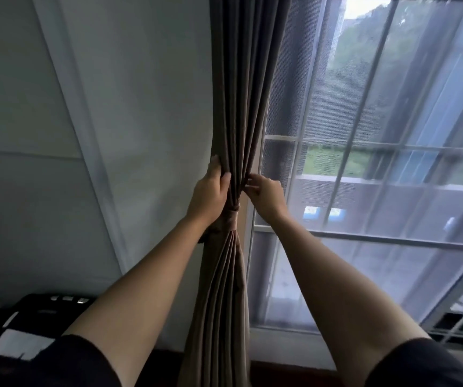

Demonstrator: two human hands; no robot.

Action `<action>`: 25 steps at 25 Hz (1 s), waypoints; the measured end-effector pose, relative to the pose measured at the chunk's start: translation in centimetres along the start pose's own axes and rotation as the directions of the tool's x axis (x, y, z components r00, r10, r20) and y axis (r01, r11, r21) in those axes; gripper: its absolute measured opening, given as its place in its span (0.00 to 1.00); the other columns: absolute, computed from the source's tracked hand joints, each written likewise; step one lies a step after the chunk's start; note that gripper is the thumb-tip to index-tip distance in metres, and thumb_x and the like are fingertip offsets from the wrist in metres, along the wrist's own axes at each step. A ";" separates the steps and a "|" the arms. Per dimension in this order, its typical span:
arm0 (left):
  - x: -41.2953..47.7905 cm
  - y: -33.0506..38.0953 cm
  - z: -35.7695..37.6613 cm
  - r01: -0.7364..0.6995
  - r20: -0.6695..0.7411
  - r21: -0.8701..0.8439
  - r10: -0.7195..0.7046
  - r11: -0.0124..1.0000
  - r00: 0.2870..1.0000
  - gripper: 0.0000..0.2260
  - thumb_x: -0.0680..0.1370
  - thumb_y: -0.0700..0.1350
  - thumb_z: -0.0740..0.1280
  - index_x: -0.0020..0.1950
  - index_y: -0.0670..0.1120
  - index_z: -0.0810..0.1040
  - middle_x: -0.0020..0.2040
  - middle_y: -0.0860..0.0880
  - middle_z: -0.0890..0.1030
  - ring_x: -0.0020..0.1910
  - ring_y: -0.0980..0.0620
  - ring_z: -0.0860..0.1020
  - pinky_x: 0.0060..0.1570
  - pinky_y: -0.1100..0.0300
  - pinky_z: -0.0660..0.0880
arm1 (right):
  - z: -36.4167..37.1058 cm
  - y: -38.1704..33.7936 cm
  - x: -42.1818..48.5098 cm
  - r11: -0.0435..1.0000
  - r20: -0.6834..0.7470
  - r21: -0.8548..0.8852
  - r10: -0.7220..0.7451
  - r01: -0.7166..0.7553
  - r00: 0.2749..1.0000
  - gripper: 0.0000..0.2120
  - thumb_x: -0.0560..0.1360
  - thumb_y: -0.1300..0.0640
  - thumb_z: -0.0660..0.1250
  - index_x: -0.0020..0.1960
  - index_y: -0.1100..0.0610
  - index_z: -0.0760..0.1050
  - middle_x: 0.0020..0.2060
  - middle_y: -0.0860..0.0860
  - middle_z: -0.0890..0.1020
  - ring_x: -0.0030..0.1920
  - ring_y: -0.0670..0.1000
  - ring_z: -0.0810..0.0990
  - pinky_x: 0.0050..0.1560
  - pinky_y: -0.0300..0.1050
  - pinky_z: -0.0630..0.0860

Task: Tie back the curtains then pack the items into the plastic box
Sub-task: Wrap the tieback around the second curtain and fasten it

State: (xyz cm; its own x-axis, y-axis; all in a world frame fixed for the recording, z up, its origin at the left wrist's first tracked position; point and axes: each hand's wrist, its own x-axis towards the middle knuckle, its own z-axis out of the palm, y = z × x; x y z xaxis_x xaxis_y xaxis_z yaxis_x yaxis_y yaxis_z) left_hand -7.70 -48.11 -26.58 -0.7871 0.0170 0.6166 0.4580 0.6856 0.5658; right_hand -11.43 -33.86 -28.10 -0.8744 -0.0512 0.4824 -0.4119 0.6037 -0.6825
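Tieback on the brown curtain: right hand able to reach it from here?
Probably yes. The tieback sits just below the right hand, which pinches the curtain's window-side edge; nothing lies between them. The left hand grips the folds above, its wrist covering the tieback's far side.

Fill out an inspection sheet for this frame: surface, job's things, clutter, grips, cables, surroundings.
Surface: nothing seen; no table in view.
Job's things: brown curtain gathered into folds, tie band wrapped round it; plastic box not in view.
Clutter: black object at lower left, unclear what it is.
Grips: left hand holds the curtain's left side above the band; right hand pinches its right edge.
Cables: nothing seen.
Surroundings: white wall on the left, barred window on the right.
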 end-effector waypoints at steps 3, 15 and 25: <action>-1.9 -1.3 0.4 0.042 -0.065 -0.012 -0.043 0.999 0.997 0.20 0.83 0.47 0.54 0.73 0.41 0.62 0.55 0.40 0.79 0.49 0.45 0.81 0.49 0.66 0.78 | 0.1 1.4 -2.3 0.994 0.068 -0.066 0.089 -0.085 0.994 0.17 0.76 0.59 0.67 0.64 0.60 0.74 0.57 0.56 0.81 0.54 0.53 0.82 0.60 0.48 0.76; -22.3 -1.4 6.6 0.402 0.200 0.279 -0.462 0.872 0.864 0.22 0.82 0.46 0.55 0.75 0.40 0.60 0.75 0.40 0.63 0.69 0.38 0.69 0.66 0.50 0.66 | -1.8 8.6 -23.5 0.930 0.360 -0.314 0.305 -0.193 0.882 0.23 0.80 0.50 0.58 0.71 0.60 0.65 0.67 0.58 0.72 0.65 0.58 0.71 0.65 0.50 0.67; -37.7 -1.3 11.0 0.516 0.342 0.415 -0.654 0.749 0.675 0.22 0.82 0.47 0.56 0.74 0.40 0.61 0.75 0.40 0.63 0.72 0.41 0.65 0.67 0.51 0.64 | -1.4 15.2 -40.0 0.866 0.460 -0.415 0.464 -0.279 0.757 0.33 0.80 0.44 0.55 0.75 0.64 0.51 0.75 0.60 0.58 0.75 0.56 0.55 0.74 0.47 0.52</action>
State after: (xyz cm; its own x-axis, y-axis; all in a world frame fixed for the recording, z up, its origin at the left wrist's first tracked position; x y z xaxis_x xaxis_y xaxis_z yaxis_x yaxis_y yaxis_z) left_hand 16.85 -41.58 -56.59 -0.9720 -0.1879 -0.1414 -0.2343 0.8246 0.5149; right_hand 17.65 -21.47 -57.01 -0.9711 -0.1247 -0.2037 -0.0069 0.8672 -0.4979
